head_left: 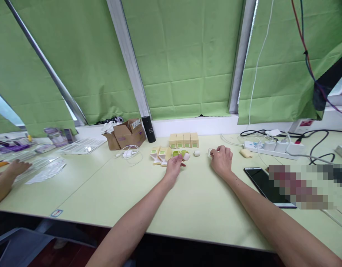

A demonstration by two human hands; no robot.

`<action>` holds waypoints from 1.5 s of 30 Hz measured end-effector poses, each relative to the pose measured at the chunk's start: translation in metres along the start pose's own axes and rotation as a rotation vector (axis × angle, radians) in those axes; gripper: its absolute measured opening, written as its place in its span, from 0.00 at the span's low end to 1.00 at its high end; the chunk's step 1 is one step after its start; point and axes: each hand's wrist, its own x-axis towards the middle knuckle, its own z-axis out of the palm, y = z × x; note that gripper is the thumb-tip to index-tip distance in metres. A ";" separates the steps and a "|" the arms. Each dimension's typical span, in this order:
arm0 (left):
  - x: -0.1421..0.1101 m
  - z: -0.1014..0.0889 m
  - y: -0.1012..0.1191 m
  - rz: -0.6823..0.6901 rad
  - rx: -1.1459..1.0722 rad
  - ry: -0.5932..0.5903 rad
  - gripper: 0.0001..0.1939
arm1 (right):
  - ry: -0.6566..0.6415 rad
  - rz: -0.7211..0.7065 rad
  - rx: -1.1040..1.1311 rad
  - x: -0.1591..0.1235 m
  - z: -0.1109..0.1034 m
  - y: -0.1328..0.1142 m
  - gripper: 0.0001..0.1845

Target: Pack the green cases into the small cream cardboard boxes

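My left hand [174,167] is closed round a small white-and-green piece [185,155], pinched between thumb and fingers. Its exact kind is too small to tell. Just left of that hand stand two opened small yellow cartons [161,156] with white inner flaps. My right hand [222,160] rests on the table with curled fingers. Something thin and clear or whitish [209,152] shows at its fingertips, too small to name. Between the two hands stands a small white cylinder [196,153]. Several yellow cartons with green labels [183,140] stand in a row behind.
At the back left are a cardboard box [129,135], a black bottle [149,129] and a white cable [130,152]. To the right lie a phone [259,181], a yellowish case [246,153] and a power strip [271,148]. Another person's hand [19,168] is at far left.
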 end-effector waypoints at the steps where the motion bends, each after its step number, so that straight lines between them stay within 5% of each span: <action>1: 0.000 0.000 0.001 -0.002 -0.004 0.004 0.38 | 0.003 -0.026 0.014 -0.002 -0.002 -0.002 0.14; 13: 0.001 0.001 0.003 0.048 -0.001 0.076 0.36 | -0.255 -0.386 0.238 -0.040 -0.036 -0.053 0.14; 17: 0.003 -0.001 0.002 0.042 0.006 0.096 0.35 | -0.347 -0.249 0.354 -0.035 -0.030 -0.056 0.39; 22: 0.004 -0.002 0.001 0.057 0.004 0.112 0.35 | -0.447 0.029 0.648 -0.031 -0.010 -0.052 0.26; 30: 0.006 -0.004 0.001 0.035 0.000 0.159 0.35 | -0.471 0.315 1.738 -0.029 -0.017 -0.050 0.27; 45: 0.003 -0.001 0.000 0.046 0.047 0.133 0.37 | -0.490 0.420 1.850 -0.038 -0.031 -0.053 0.26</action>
